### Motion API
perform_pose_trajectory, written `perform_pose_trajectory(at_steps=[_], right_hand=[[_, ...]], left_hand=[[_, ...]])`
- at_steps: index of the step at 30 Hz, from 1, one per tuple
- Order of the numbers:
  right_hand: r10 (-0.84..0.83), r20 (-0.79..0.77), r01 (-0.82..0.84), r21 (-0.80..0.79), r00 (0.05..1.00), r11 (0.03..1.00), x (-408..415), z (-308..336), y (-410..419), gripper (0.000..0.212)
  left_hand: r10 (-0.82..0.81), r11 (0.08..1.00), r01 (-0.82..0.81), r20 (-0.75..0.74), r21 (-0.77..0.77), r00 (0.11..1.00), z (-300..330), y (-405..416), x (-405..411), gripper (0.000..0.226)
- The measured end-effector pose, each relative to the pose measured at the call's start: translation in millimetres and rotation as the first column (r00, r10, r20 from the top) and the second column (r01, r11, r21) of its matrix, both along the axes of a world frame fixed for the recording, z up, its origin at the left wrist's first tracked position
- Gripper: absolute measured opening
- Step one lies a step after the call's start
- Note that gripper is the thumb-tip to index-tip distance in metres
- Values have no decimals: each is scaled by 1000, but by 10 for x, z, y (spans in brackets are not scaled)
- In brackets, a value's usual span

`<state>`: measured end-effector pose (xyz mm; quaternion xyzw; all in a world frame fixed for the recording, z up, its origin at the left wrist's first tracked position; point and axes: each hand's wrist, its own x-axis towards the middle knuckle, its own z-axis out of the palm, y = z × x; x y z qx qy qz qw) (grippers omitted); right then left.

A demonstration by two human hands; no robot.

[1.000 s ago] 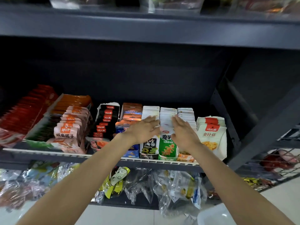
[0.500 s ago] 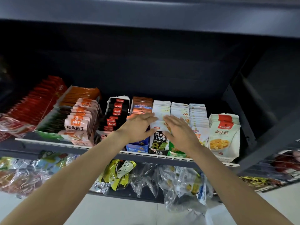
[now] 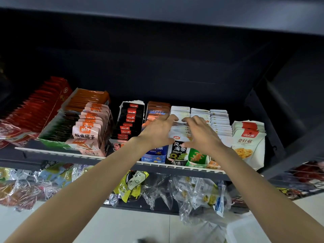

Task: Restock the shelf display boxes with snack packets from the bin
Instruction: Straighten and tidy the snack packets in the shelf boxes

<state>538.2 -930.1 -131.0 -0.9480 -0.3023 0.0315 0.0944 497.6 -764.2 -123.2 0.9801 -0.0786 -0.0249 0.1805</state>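
Observation:
A row of white seaweed packets (image 3: pixel 178 133) stands in a black-and-white display box (image 3: pixel 177 155) on the middle shelf. My left hand (image 3: pixel 157 131) grips the row from its left side, fingers over the top and thumb under the front packet. My right hand (image 3: pixel 201 135) grips the same row from the right in the same way. Both hands hide the row's middle. Beside it stand a blue box (image 3: pixel 154 155) on the left and a green box (image 3: pixel 196 156) on the right. A corner of the white bin (image 3: pixel 245 230) shows on the floor at bottom right.
The shelf rail (image 3: pixel 70 153) fronts more boxes: red packets (image 3: pixel 38 106), pink fish packets (image 3: pixel 85 132), black packets (image 3: pixel 128 120), loose mushroom packets (image 3: pixel 247 144) at the right. Clear plastic bags (image 3: pixel 201 195) fill the lower shelf. A wire basket (image 3: pixel 306 174) stands far right.
Both hands have drawn together from lying flat on neighbouring rows and now close round the seaweed row. The view has tilted slightly, raising the shelf in frame.

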Motion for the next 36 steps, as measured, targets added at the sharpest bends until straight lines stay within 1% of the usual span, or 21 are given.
perform_pose_trajectory(at_steps=[2,4,5,8,10,12,15,17,20,22,25,28,30,31,33,35,36], right_hand=[[-4,-66,5,21,998,1000,-37,-3,-32,82],[13,-82,-11,20,997,1000,-95,-30,-67,76],[17,-83,-16,13,996,1000,-116,-47,-79,77],[17,-148,-12,35,989,999,-144,-87,-78,89],[40,-157,-35,31,987,999,-141,-76,-65,90],[52,-158,-50,18,986,999,-154,-66,-75,93],[36,-176,-37,-3,984,999,-196,-102,-131,99],[54,-208,-44,51,977,998,-225,-153,-151,96],[76,-261,-28,182,962,983,-252,-203,-77,93],[68,-325,27,278,943,960,-272,-225,8,94],[74,-453,132,406,888,904,-276,-260,3,96],[89,-574,224,451,814,864,-215,-241,-189,98],[121,-616,236,466,778,853,-190,-208,-276,95],[128,-611,220,461,781,860,-188,-198,-292,92],[96,-547,169,414,832,894,-181,-184,-282,85],[33,-478,171,377,878,910,-154,-163,-271,80],[23,-473,189,395,881,899,-142,-144,-267,78]], left_hand=[[-45,998,45,-4,34,999,14,0,-27,65],[-86,990,84,13,116,996,-14,10,-67,65],[-89,985,84,23,149,996,-32,18,-81,68],[-59,975,46,54,216,997,-86,40,-92,77],[-55,971,34,85,235,995,-109,46,-101,78],[-97,966,76,73,248,993,-152,37,-138,81],[-150,922,121,51,367,987,-248,-41,-250,84],[-139,922,100,79,374,987,-284,-96,-325,85],[-77,966,33,163,257,984,-265,-139,-396,86],[-41,978,13,128,208,991,-267,-151,-397,87],[-54,963,31,78,269,995,-281,-241,-407,89],[-114,907,71,80,414,990,-319,-334,-394,88],[-57,889,5,99,459,993,-323,-305,-339,83],[-16,899,-42,130,435,991,-323,-268,-312,76],[-30,935,-79,301,344,953,-333,-212,-286,54],[-89,968,-27,440,250,894,-380,-205,-305,31],[-91,980,-7,483,197,871,-400,-197,-310,29]])
